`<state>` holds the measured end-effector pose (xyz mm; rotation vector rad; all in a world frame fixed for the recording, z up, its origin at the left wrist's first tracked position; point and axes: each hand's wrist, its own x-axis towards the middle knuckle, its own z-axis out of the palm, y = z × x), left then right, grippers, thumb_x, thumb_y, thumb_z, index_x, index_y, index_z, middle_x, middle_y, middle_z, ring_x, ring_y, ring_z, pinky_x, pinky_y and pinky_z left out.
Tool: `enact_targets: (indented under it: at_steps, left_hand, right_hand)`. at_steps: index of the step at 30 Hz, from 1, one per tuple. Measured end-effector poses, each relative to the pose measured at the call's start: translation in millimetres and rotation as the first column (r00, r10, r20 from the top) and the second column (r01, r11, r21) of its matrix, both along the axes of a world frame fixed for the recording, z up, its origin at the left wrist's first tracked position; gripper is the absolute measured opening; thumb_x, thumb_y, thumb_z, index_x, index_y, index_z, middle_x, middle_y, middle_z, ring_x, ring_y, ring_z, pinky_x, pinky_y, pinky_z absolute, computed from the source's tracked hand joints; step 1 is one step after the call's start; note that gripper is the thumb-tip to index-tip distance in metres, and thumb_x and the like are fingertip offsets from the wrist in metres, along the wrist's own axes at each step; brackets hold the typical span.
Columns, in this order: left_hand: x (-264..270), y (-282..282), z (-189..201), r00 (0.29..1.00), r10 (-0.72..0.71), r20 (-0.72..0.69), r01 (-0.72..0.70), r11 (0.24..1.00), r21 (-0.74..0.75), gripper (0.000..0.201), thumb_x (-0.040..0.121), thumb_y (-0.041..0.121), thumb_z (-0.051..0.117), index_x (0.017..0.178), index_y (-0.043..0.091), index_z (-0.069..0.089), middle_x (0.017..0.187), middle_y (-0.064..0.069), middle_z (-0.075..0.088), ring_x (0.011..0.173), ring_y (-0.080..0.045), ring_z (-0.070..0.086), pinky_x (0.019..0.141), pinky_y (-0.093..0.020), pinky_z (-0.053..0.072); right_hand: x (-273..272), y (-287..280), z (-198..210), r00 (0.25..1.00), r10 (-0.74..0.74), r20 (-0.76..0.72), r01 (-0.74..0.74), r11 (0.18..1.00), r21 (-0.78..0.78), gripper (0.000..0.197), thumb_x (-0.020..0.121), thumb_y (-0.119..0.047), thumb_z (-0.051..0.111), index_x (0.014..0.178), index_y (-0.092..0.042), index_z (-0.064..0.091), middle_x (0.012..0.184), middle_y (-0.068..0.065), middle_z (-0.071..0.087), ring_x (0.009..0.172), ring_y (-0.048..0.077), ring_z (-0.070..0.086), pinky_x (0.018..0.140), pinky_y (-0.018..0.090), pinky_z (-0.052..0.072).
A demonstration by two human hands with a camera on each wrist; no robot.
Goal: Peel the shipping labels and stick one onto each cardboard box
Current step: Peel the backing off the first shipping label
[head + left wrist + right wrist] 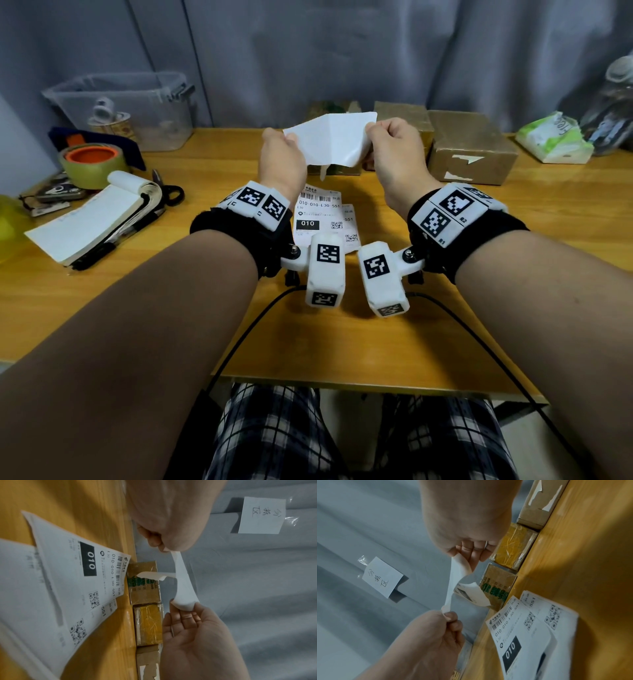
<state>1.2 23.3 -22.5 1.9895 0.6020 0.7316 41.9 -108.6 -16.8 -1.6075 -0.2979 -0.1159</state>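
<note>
Above the table point(342, 342), both hands pinch one label point(330, 140): left hand point(281, 161); right hand point(394, 154).

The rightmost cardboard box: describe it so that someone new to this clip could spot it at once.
Look along the back edge of the wooden desk, where cardboard boxes stand in a row before the grey curtain. The rightmost cardboard box stands beside a green and white tissue pack. Only it shows torn white label scraps on its front.

Three cardboard boxes point(471, 145); one held label sheet point(330, 138); two labels on desk point(317, 219); one tape roll point(90, 164).
</note>
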Motion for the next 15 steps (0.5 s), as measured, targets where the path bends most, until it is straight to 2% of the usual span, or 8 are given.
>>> enact_targets:
  at_steps: [2, 5, 6, 9, 11, 13, 14, 15]
  left_hand:
    - [-2, 0, -1, 1.000, 0.004, 0.008, -0.004, 1.000, 0.020, 0.032, 0.102, 0.019, 0.031, 0.124, -0.001, 0.042, 0.122, -0.012, 0.055, 0.101, -0.018, 0.053, 0.072, -0.017, 0.035]
    - [-4, 3, -5, 1.000, 0.012, -0.006, -0.012, 0.998, 0.065, 0.032, 0.102, 0.020, 0.031, 0.122, -0.001, 0.043, 0.121, -0.012, 0.055, 0.093, -0.015, 0.047, 0.070, -0.017, 0.033]
    - [-4, 5, -7, 1.000, 0.018, -0.015, -0.017, 0.997, 0.081, 0.032, 0.102, 0.020, 0.031, 0.121, -0.002, 0.043, 0.120, -0.012, 0.055, 0.091, -0.015, 0.046, 0.070, -0.018, 0.032]
    - [-5, 10, -12, 1.000, 0.005, -0.030, -0.001, 0.993, 0.114, 0.031, 0.101, 0.020, 0.031, 0.118, -0.003, 0.043, 0.113, -0.013, 0.055, 0.092, -0.020, 0.048, 0.073, -0.024, 0.034]
    - [-5, 13, -15, 0.998, -0.023, -0.060, 0.030, 0.992, 0.121, 0.027, 0.101, 0.021, 0.032, 0.113, 0.000, 0.046, 0.102, -0.009, 0.053, 0.089, -0.021, 0.047, 0.072, -0.026, 0.035]
    - [-4, 15, -20, 0.997, -0.070, -0.042, 0.072, 0.997, 0.041, 0.018, 0.100, 0.024, 0.037, 0.091, 0.012, 0.047, 0.088, -0.001, 0.050, 0.082, -0.017, 0.044, 0.063, -0.021, 0.035]
    - [-4, 14, -21, 0.996, -0.094, 0.006, 0.094, 0.995, -0.039, 0.020, 0.098, 0.028, 0.043, 0.082, 0.016, 0.044, 0.081, 0.003, 0.049, 0.076, -0.016, 0.045, 0.056, -0.018, 0.036]
    - [-7, 12, -20, 0.990, -0.122, 0.067, 0.130, 0.983, -0.126, 0.022, 0.095, 0.032, 0.049, 0.080, 0.019, 0.041, 0.077, 0.005, 0.049, 0.070, -0.013, 0.047, 0.052, -0.014, 0.037]
  right_hand:
    - [0, -1, 1, 1.000, -0.011, -0.004, 0.011, 1.000, 0.006, 0.023, 0.094, -0.015, 0.048, 0.071, -0.020, 0.050, 0.079, 0.000, 0.055, 0.075, 0.013, 0.051, 0.065, 0.026, 0.045]
    - [1, -2, 3, 0.999, -0.038, -0.007, 0.038, 0.999, 0.010, 0.022, 0.091, -0.014, 0.048, 0.069, -0.018, 0.050, 0.082, 0.005, 0.058, 0.082, 0.021, 0.059, 0.071, 0.035, 0.052]
    - [2, -2, 4, 0.999, -0.044, -0.001, 0.044, 0.999, 0.010, 0.022, 0.091, -0.014, 0.048, 0.069, -0.018, 0.049, 0.082, 0.005, 0.058, 0.082, 0.019, 0.059, 0.072, 0.035, 0.052]
    - [2, -5, 7, 0.998, -0.055, 0.026, 0.055, 0.998, -0.008, 0.017, 0.093, -0.014, 0.047, 0.077, -0.013, 0.051, 0.078, -0.002, 0.053, 0.074, 0.006, 0.051, 0.065, 0.020, 0.046]
    - [3, -6, 8, 0.998, -0.053, 0.030, 0.053, 0.999, 0.008, 0.012, 0.093, -0.013, 0.046, 0.083, -0.010, 0.052, 0.076, -0.003, 0.050, 0.070, 0.004, 0.047, 0.062, 0.019, 0.042]
    - [4, -8, 8, 0.999, -0.051, -0.004, 0.051, 0.998, 0.022, 0.010, 0.093, -0.012, 0.045, 0.085, -0.010, 0.052, 0.075, -0.003, 0.049, 0.069, 0.005, 0.045, 0.062, 0.020, 0.040]
    - [5, -8, 8, 0.999, -0.043, -0.034, 0.044, 0.998, 0.034, 0.011, 0.092, -0.011, 0.045, 0.084, -0.011, 0.052, 0.075, -0.003, 0.049, 0.069, 0.006, 0.045, 0.061, 0.019, 0.040]
    - [6, -9, 8, 0.998, -0.032, -0.062, 0.035, 0.998, 0.053, 0.013, 0.092, -0.010, 0.044, 0.082, -0.013, 0.052, 0.075, -0.002, 0.050, 0.069, 0.008, 0.046, 0.060, 0.020, 0.040]
